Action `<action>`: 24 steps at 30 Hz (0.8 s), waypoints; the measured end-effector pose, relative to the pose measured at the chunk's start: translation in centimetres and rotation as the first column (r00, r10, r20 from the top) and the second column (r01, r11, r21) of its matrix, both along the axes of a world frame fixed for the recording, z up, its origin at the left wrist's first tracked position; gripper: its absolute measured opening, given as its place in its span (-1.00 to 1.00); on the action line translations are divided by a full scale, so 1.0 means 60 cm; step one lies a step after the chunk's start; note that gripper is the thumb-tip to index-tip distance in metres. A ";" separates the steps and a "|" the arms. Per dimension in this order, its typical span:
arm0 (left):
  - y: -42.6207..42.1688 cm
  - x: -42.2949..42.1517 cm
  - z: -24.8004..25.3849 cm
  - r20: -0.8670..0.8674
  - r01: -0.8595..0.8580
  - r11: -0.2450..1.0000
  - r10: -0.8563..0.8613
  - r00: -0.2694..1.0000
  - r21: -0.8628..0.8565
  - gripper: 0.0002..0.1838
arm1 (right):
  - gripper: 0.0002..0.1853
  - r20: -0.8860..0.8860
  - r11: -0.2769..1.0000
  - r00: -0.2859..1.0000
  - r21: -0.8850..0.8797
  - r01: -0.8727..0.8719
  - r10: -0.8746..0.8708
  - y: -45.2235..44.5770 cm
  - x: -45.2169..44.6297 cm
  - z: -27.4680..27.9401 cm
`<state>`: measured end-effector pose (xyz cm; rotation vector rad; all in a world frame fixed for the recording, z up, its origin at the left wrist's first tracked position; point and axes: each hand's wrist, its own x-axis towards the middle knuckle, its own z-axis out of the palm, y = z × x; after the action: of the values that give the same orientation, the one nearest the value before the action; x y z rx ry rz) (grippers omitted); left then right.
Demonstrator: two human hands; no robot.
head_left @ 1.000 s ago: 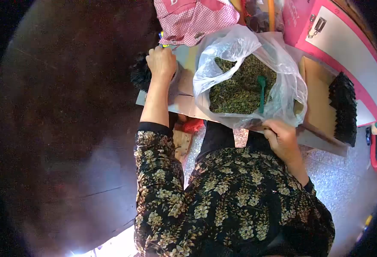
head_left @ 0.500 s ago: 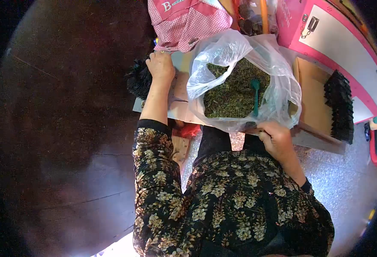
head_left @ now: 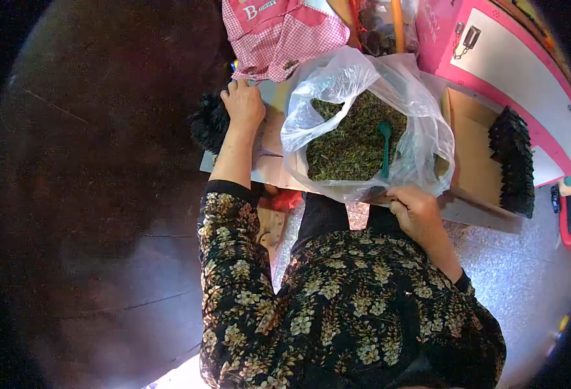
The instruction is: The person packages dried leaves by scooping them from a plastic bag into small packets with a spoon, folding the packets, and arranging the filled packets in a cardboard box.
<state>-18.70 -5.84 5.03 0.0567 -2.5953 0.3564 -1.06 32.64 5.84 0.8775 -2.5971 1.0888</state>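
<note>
A clear plastic bag (head_left: pixel 428 123) stands open, full of green-brown dried plant matter (head_left: pixel 347 152), with a green spoon (head_left: pixel 386 149) lying on top. My right hand (head_left: pixel 417 211) is closed at the near edge of the bag and the cardboard box; what its fingers grip is too small to make out. At the upper left, my left hand (head_left: pixel 242 102) has its fingers bent down by the far left part of the cardboard (head_left: pixel 273 129), beside a black bristly bundle (head_left: pixel 209 123). Whatever is under those fingers is hidden.
A pink checked cloth (head_left: pixel 285 39) lies beyond the bag. To the right are a cardboard tray (head_left: pixel 470 129), a stack of black jagged pieces (head_left: pixel 513 162) and a pink and white cabinet (head_left: pixel 506 52). A dark surface (head_left: pixel 104 194) fills the left side.
The whole view has shifted slightly, so the bag and cloth appear a little further left. Both hands keep nearly the same places; the left hand's fingers look slightly more spread.
</note>
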 end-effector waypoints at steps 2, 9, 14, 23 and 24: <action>0.000 -0.002 0.001 -0.008 0.017 1.000 -0.017 1.000 -0.026 -0.86 | -0.82 0.001 1.000 1.000 0.000 0.005 -0.005 0.000 -0.001 -0.002; 0.006 -0.010 0.012 0.164 -0.131 0.991 0.133 0.977 -0.024 -0.81 | -0.82 0.042 1.000 0.999 0.026 0.000 -0.001 0.005 -0.005 -0.004; 0.007 -0.014 0.013 0.130 -0.148 0.974 0.171 0.977 -0.173 -0.81 | -0.82 0.042 1.000 0.999 0.011 0.024 -0.024 0.001 -0.002 -0.006; -0.005 -0.010 0.011 0.222 -0.236 0.950 0.280 0.934 -0.207 -0.77 | -0.84 -0.007 1.000 1.000 -0.002 0.010 -0.010 0.008 -0.002 -0.008; -0.005 -0.004 0.014 0.224 -0.221 0.952 0.267 0.937 -0.211 -0.77 | -0.83 0.005 0.999 1.000 -0.035 0.018 -0.017 0.009 0.000 -0.010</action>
<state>-18.96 -6.12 5.84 0.2905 -2.7965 0.7354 -1.04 33.17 5.21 0.8438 -2.5765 1.1296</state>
